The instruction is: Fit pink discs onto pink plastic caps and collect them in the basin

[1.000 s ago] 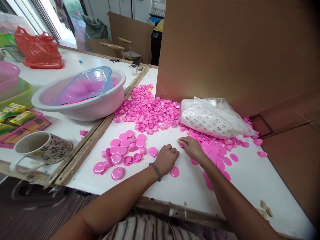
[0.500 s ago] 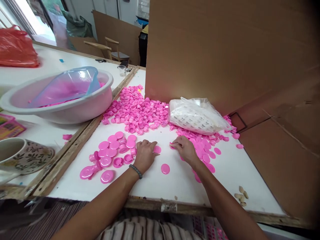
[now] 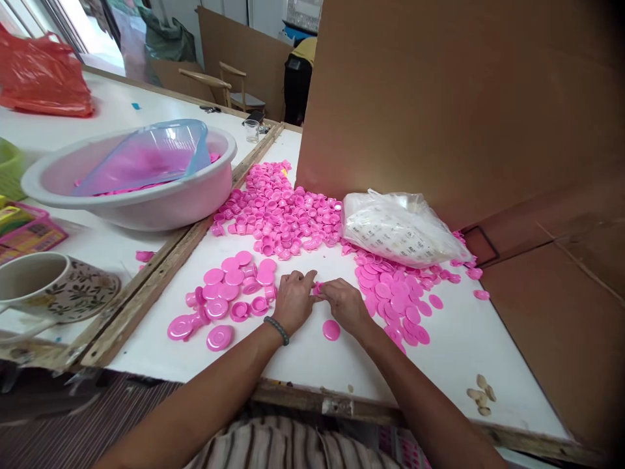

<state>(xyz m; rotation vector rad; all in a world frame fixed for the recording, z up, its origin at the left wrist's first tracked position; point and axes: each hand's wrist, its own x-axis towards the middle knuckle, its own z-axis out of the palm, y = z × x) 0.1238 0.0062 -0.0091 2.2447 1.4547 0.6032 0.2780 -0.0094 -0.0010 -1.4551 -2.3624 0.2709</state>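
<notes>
Right hand (image 3: 346,305), left hand (image 3: 295,302), drawn together (pink piece (image 3: 318,287) between)

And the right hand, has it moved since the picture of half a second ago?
Yes. Judged against the white plastic bag, the right hand has shifted left, closer to the left hand.

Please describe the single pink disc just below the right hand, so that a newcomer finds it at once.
On the white tabletop, find the right hand. Just below it in the picture lies the pink disc, flat and separate, while most discs in the pile farther right overlap.
</notes>
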